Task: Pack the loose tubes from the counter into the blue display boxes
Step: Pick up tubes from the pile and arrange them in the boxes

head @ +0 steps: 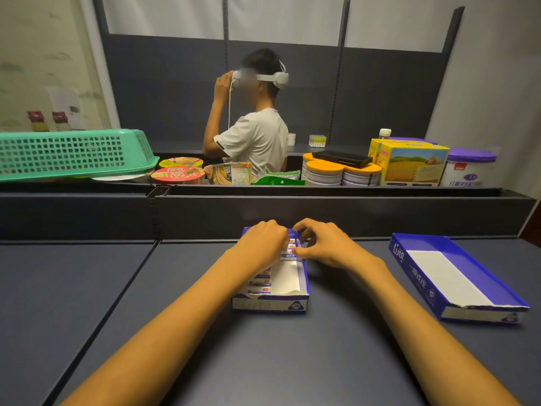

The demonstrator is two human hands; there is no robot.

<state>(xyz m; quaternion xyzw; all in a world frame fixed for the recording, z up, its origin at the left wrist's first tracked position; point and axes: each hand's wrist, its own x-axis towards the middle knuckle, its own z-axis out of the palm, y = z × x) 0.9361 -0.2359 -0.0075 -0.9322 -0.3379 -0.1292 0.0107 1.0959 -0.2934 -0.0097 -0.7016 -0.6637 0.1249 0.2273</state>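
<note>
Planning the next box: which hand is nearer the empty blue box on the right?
Right. The right hand is over the far end of the part-filled box, on the side facing the empty blue box; the left hand lies beyond it.

dim, even indoor light | soft shadows | wide-angle edges bowed — background slightly blurred

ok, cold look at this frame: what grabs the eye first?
Both hands, left hand and right hand, meet at the far end of the centre blue box, fingers curled on the tubes packed in it. A second blue box lies empty to the right on the counter. Behind, a person in a white headset and a green basket stand out.
</note>
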